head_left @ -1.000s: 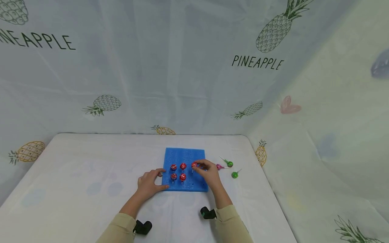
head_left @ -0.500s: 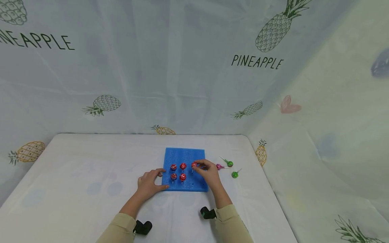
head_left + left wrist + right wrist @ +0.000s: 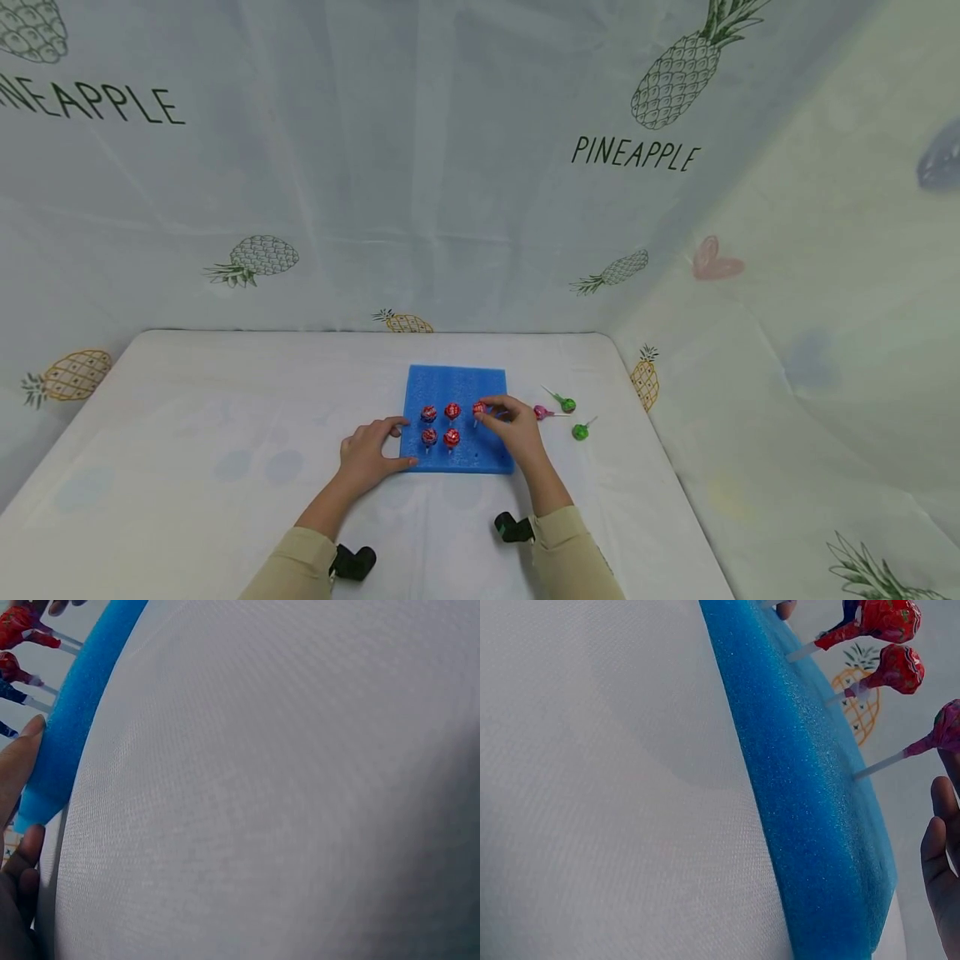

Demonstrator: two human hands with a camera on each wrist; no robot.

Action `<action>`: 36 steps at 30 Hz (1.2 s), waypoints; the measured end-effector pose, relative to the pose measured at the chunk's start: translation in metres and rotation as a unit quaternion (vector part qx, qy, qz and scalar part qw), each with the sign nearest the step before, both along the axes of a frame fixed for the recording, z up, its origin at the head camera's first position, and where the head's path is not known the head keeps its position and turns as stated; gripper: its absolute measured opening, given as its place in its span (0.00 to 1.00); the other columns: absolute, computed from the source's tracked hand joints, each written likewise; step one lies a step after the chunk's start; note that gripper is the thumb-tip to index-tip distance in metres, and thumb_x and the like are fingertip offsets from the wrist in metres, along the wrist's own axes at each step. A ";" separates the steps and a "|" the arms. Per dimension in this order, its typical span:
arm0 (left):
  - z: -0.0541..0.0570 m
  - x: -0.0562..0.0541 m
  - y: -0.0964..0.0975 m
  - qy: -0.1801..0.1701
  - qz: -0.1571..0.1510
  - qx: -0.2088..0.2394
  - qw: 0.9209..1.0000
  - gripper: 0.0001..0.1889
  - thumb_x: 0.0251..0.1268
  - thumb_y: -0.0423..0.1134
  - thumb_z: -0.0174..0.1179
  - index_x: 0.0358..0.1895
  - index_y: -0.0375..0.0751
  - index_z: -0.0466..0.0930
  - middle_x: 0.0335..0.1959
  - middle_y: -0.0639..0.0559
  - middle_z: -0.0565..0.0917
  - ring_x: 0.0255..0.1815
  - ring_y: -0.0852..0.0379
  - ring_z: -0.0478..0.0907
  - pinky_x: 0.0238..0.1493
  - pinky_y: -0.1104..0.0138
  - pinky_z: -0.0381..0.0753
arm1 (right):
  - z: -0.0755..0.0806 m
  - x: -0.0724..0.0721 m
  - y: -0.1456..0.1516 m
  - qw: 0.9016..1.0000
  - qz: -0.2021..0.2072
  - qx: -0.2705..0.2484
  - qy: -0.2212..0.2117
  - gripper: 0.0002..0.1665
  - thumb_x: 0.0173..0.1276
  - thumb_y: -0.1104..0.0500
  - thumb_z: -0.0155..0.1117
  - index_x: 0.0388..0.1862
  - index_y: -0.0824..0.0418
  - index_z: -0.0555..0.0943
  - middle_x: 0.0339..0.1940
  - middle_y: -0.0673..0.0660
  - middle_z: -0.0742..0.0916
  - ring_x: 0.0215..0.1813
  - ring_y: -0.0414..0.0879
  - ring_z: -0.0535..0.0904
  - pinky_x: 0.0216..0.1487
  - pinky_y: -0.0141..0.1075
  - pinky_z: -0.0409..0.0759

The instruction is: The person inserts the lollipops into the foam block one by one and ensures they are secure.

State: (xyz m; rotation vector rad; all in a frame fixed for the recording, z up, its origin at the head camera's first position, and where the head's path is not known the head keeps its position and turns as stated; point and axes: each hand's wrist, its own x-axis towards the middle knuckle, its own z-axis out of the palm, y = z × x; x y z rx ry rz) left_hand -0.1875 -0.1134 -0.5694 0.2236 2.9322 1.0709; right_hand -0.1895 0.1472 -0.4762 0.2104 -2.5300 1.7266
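Note:
A blue foam board [image 3: 457,383] lies on the table with several red-wrapped lollipops [image 3: 451,437] standing in it on white sticks. My left hand [image 3: 365,456] holds the board's near left corner, thumb on the front edge and fingers along the left side. At the right of the back row, my right hand [image 3: 519,429] pinches the wrapped head of another lollipop [image 3: 478,407]. In the right wrist view this lollipop [image 3: 946,727] looks pinkish red, and its stick meets the foam's top. How deep the stick sits is unclear.
Right of the board lie two green lollipops [image 3: 567,405] and a pink lollipop [image 3: 542,412], loose on the white tablecloth [image 3: 225,417]. A pineapple-printed cloth [image 3: 450,167] hangs behind the table. Black wrist mounts [image 3: 352,563] stick out from both sleeves.

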 end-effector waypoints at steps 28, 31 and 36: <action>-0.001 0.000 0.002 -0.001 0.002 0.001 1.000 0.36 0.45 0.57 0.75 0.60 0.51 0.75 0.45 0.56 0.78 0.52 0.48 0.70 0.47 0.49 0.61 | -0.013 -0.002 0.004 1.000 0.002 -0.008 -0.025 0.12 0.63 0.64 0.70 0.45 0.67 0.85 0.37 0.60 0.83 0.41 0.52 0.75 0.40 0.35 0.73; -0.001 0.000 0.002 -0.002 0.002 -0.001 1.000 0.37 0.45 0.58 0.75 0.60 0.52 0.75 0.45 0.56 0.78 0.52 0.48 0.70 0.47 0.49 0.61 | -0.023 -0.006 0.007 1.000 0.001 -0.011 -0.027 0.12 0.63 0.64 0.70 0.45 0.66 0.85 0.36 0.57 0.83 0.40 0.51 0.75 0.39 0.36 0.73; -0.002 -0.001 0.001 0.001 0.001 -0.003 1.000 0.37 0.44 0.58 0.75 0.60 0.52 0.75 0.45 0.56 0.78 0.51 0.49 0.70 0.46 0.50 0.61 | -0.049 -0.019 0.014 0.999 0.001 -0.025 -0.039 0.13 0.62 0.61 0.72 0.46 0.62 0.85 0.37 0.55 0.83 0.41 0.49 0.75 0.39 0.36 0.73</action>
